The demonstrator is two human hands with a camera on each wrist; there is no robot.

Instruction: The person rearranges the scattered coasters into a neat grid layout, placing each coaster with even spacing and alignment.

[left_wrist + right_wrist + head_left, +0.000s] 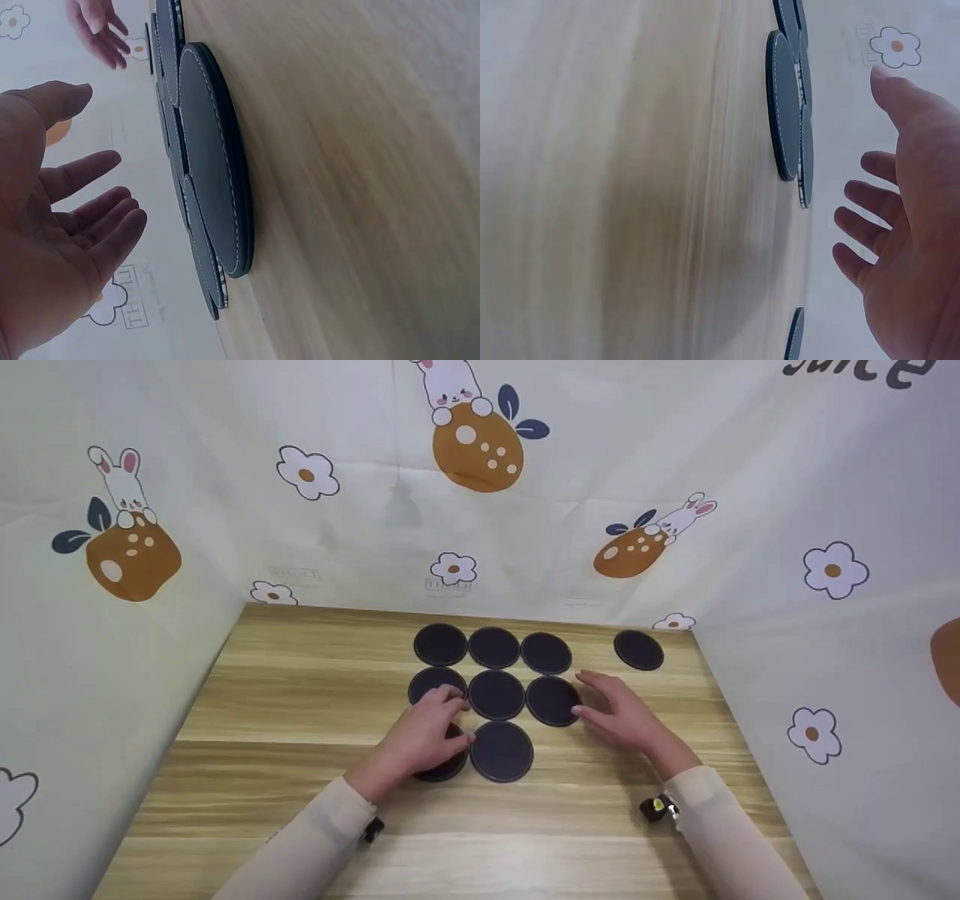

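Note:
Several round black coasters with stitched edges lie flat on the wooden table [247, 682]. Three form a back row, its middle one the back coaster [493, 648]; three more form a middle row, and two a front row. My left hand [427, 727] hovers over the left side, partly hiding the middle-row left coaster [429, 684] and the front left coaster [442, 769]. Its fingers are loosely bent with nothing in them, as the left wrist view shows. Beside the middle-row right coaster [553, 701], my right hand [622, 716] hangs with fingers spread, holding nothing.
A single coaster [639, 650] lies apart at the back right of the table. Pale cloth [360, 532] printed with rabbits, oranges and flowers walls the table at the back and both sides. A small black camera [655, 808] sits at the right wrist.

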